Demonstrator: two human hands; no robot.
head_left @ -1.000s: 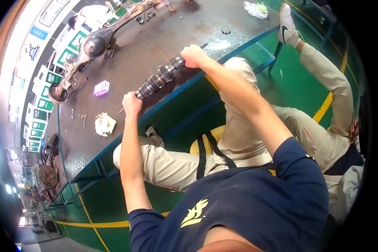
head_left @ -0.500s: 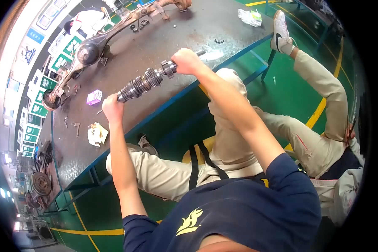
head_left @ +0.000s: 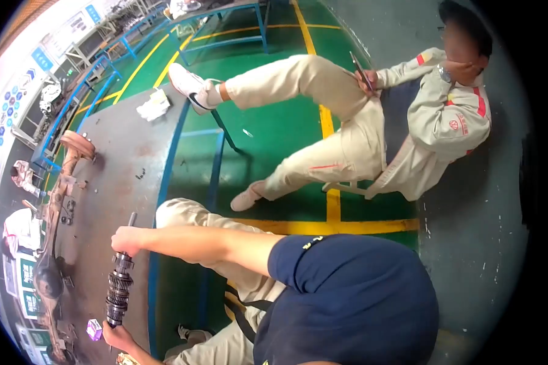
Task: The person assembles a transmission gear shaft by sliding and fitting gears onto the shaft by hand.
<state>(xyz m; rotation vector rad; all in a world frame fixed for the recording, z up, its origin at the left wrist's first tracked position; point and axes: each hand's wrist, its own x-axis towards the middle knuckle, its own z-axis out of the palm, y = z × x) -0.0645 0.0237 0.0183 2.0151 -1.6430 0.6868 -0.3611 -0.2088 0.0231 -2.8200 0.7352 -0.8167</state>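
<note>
Your right hand (head_left: pixel 126 240) is clamped around one end of the gear shaft (head_left: pixel 118 292), with a thin bare tip sticking out past your fist. Your left hand (head_left: pixel 119 336) grips the opposite end, so the stacked gears sit exposed between your two fists, over the metal-topped table (head_left: pixel 103 225) near its blue edge. A purple box (head_left: pixel 94 329) is near your left hand. Farther across the tabletop from your grip lies the rusty axle assembly (head_left: pixel 47 277). Beyond your right hand are a small dark part (head_left: pixel 140 174) and, well apart, a crumpled white bag (head_left: pixel 152 107) near a seated person's shoe (head_left: pixel 192 87).
</note>
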